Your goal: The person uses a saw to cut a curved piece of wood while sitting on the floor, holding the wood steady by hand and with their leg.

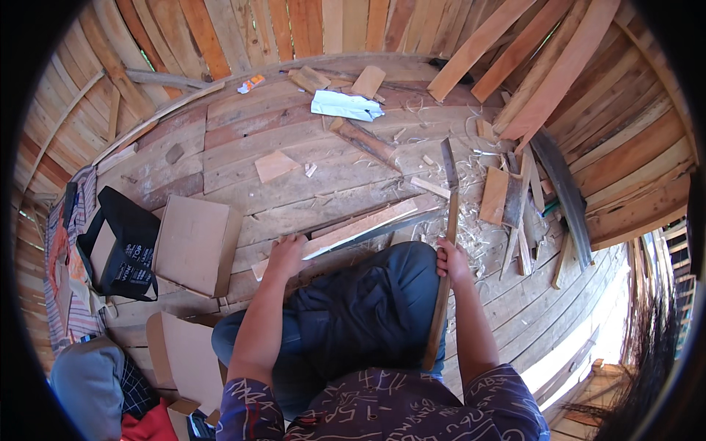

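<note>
Right hand: our right hand [450, 263] is closed around a long narrow wooden strip [443, 272], gripping it partway along, beside our right knee.
Left hand: our left hand [285, 255] lies palm down with fingers curled on the near end of a pale plank [353, 231], pressing it against the floor just beyond our left knee.
Strip: it runs from beside our right hip, near, up past the knee to a dark far end.
Plank: it lies slanted, rising from our left hand toward the right, and its far end comes close to the strip.
Left side: a flat piece of cardboard [193, 244] sits next to a black bag [121, 246].
Right side: we see offcuts and a dark board [565, 197] piled among shavings.
Far: a crumpled white sheet [344, 105] rests on the plank floor [243, 140], short of the board wall [294, 26].
</note>
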`<action>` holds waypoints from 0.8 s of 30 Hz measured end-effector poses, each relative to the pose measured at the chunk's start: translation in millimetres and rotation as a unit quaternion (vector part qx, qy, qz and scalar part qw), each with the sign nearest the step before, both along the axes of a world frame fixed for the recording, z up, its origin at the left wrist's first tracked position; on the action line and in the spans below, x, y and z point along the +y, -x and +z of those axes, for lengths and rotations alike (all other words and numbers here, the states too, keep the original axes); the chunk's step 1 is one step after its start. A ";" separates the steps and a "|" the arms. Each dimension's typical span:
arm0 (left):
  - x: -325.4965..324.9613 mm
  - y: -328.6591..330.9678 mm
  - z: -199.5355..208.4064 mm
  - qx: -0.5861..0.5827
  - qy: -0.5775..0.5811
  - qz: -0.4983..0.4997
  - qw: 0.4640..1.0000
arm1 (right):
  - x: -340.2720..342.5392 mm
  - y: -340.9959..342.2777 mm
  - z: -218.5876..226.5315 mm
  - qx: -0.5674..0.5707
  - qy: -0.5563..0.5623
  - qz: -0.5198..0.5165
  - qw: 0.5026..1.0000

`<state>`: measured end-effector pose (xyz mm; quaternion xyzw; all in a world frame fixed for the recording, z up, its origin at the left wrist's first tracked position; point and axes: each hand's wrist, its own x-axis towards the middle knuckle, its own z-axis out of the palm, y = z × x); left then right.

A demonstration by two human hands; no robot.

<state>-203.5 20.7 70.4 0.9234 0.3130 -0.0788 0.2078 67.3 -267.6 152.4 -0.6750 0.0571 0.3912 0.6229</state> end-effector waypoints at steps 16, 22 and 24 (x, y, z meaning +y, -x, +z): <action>-25.0 -27.1 3.2 -0.024 -0.048 -0.049 0.997 | -0.9 -3.7 0.4 0.025 -0.019 0.005 0.999; -28.0 -35.9 2.1 -0.042 -0.004 -0.002 0.999 | -2.5 -5.0 -4.5 0.035 -0.027 0.013 0.999; -25.2 -37.8 -2.5 -0.046 0.013 -0.005 0.999 | -1.1 -5.4 -4.3 0.034 -0.023 0.011 0.999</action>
